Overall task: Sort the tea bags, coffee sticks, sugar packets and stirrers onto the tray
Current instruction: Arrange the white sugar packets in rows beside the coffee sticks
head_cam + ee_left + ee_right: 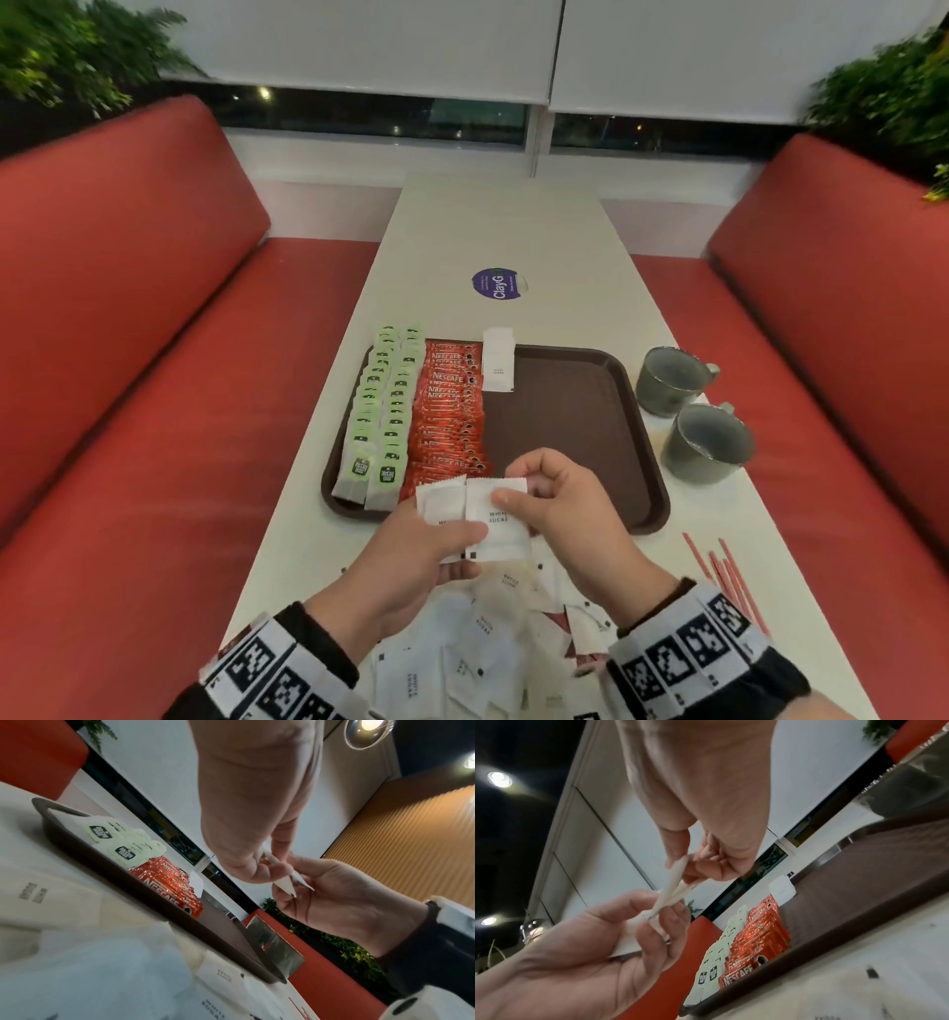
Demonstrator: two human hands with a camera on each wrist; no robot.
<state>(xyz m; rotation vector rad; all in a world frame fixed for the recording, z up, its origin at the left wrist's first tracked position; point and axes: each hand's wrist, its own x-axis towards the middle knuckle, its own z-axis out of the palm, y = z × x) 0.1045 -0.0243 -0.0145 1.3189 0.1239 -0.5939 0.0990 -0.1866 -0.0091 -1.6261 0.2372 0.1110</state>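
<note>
Both hands' fingers are pinched on white sugar packets (495,519): left hand (411,560) holds a couple fanned out, right hand (560,506) nips the top one's edge, just over the tray (590,411) rim at 6 o'clock, above the counter (513,231).

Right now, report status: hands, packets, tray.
Left hand and right hand both pinch white paper sugar packets. Brown plastic tray right half bare. Nothing in the way.

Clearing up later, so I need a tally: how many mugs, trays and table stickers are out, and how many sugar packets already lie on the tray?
Mugs: 2
Tray: 1
Sticker: 1
Sugar packets on the tray: 1
Total: 5
</note>
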